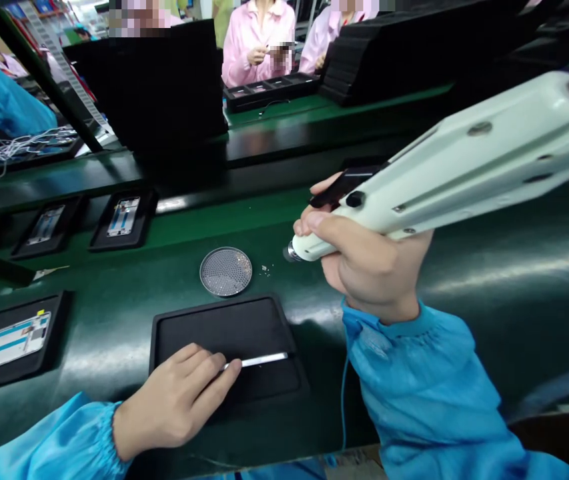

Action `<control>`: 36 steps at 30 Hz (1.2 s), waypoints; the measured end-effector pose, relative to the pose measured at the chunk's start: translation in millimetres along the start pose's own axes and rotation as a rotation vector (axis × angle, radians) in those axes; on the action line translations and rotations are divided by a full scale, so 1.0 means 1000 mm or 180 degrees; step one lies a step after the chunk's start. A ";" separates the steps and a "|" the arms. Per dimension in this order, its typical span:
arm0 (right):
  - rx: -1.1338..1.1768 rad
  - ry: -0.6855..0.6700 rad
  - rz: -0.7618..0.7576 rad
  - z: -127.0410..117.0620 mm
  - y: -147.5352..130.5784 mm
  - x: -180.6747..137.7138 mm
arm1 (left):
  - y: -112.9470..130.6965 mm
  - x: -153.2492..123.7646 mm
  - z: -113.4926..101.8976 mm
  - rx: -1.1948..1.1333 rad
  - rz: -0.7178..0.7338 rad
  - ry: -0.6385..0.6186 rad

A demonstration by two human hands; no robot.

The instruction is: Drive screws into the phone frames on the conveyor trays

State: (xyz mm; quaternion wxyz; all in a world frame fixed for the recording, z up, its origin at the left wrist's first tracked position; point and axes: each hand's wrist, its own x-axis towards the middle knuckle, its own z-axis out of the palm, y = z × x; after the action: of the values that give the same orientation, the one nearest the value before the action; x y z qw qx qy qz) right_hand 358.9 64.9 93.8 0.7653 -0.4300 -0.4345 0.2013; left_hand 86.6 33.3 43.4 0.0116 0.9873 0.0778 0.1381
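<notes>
My right hand (369,260) is wrapped round a pale green electric screwdriver (444,167) with a black lever. The tool is raised above the bench, its tip pointing left and down. My left hand (179,393) reaches over a black foam tray (219,327) and pinches a thin silver-edged piece (264,360), seen edge-on like the side of a phone frame. Its faces do not show. Beyond the tray lies a round grey perforated dish (226,271) holding tiny screws. Several loose screws (265,269) lie on the bench just right of the dish.
Black trays with phone frames stand at left (9,343) and further back (123,217). Tall stacks of black trays (149,87) line the green bench (104,313). Co-workers in pink (259,40) and blue (4,93) are across it. White cables (24,143) lie far left.
</notes>
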 end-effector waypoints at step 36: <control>0.0009 -0.0101 -0.0089 0.001 0.015 0.002 | 0.002 0.032 -0.009 0.0131 0.0114 -0.0808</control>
State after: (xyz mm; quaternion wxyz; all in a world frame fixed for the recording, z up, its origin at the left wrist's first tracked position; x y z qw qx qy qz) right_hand 360.0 74.7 82.8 0.7616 -0.4196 -0.4523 0.1981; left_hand 114.7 36.1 61.1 -0.0013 0.9981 0.0609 0.0106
